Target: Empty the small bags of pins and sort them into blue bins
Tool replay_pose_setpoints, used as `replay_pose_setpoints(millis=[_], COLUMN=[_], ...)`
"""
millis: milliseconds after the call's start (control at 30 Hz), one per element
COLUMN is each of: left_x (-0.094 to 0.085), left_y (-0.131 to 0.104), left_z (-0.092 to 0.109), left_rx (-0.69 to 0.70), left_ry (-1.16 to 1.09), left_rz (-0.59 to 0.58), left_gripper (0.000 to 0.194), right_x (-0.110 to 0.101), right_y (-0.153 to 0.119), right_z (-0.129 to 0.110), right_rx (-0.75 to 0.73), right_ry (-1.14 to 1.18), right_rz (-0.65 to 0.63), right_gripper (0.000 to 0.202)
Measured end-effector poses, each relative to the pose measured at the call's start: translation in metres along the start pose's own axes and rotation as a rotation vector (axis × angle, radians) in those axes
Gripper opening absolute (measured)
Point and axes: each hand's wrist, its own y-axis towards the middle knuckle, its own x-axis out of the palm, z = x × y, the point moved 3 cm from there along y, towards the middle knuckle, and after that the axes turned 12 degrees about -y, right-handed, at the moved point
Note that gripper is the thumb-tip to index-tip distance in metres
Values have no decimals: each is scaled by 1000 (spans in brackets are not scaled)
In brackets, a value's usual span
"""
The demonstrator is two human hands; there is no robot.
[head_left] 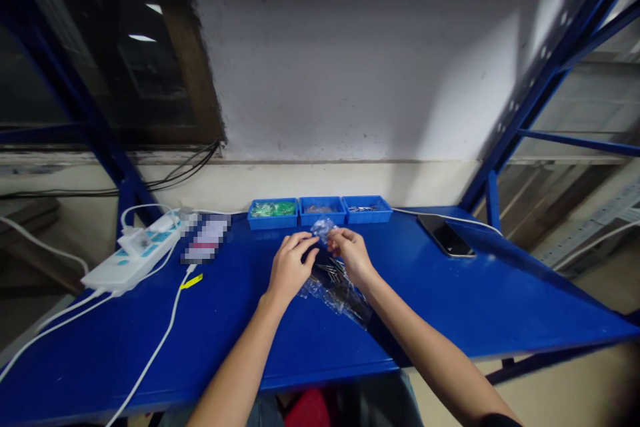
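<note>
A crumpled clear plastic bag (323, 228) is raised just above the blue table, between my two hands. My right hand (353, 255) pinches its right side with thumb and fingertips. On the other side, my left hand (291, 265) has its fingertips close to the bag; a gap shows between thumb and index finger, and I cannot tell if they touch it. Beneath both hands, thin metal rods (334, 271) lie on a larger clear plastic bag (343, 301), partly hidden by my right hand.
Behind my hands stand three blue bins, the left (273, 212) with green-bagged items, the middle (323, 217) with small parts, the right (367, 216) with metal pieces. A power strip (133, 263) and a charging phone (205, 240) are left; a dark phone (450, 238) lies right.
</note>
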Motion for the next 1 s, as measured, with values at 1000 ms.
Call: replay_pose_setpoints(millis=[1000], left_x=[-1], left_y=[-9], left_z=[-43], left_rx=[-509], left_ry=[177], left_rz=[-395], left_gripper=[36], right_x=[1], right_y=[20], right_z=[13], right_rx=[-428], right_ry=[-885], right_rz=[45], right_gripper=[34])
